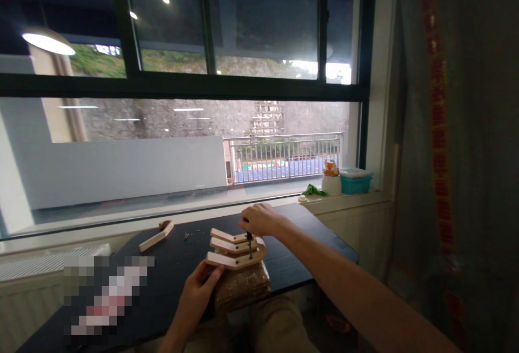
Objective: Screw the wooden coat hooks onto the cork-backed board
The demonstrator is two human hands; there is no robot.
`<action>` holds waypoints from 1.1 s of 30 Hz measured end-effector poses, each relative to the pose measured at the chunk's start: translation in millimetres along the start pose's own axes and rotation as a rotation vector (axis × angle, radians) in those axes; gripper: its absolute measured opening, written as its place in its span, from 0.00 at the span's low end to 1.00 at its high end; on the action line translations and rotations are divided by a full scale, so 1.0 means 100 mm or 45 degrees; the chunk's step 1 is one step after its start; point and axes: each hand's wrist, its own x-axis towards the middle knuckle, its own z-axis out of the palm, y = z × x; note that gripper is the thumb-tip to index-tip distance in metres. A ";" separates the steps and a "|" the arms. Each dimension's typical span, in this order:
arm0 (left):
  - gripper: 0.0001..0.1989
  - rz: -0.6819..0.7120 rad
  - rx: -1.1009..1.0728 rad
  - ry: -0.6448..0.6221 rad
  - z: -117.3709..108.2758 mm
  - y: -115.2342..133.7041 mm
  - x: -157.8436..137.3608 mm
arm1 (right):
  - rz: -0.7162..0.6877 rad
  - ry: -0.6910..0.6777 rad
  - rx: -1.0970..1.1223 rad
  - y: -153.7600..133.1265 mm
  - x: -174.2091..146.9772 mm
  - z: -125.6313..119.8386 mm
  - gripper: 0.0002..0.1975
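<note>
The right hand (259,219), at one o'clock from the work, is closed over the top of a black screwdriver (250,240) standing upright. The left hand (205,278), at half past seven, pinches the near end of the closest of three wooden bars (234,246), thumb against fingers. The bars lie side by side on a brown, plastic-wrapped package (243,287) at the near edge of a black tabletop (170,272). They are pale and smooth, bent midway, dotted with dark round spots; the nearest curls round at its right end.

Outward, small screws (186,236) and a hook-ended wooden piece (156,238) lie between nine and ten o'clock; a pixelated patch covers eight. A white radiator (52,264) stands near nine. On the windowsill (348,201) at two sit a white jar (331,185) and a lidded teal box (356,182). The dark-framed window (182,87) fills twelve, a metal railing (284,158) outside at one. A grey sheet (482,234) hangs at three.
</note>
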 end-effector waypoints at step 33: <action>0.21 0.014 -0.028 -0.004 -0.02 -0.01 -0.01 | -0.071 -0.085 0.062 0.10 0.00 -0.14 0.14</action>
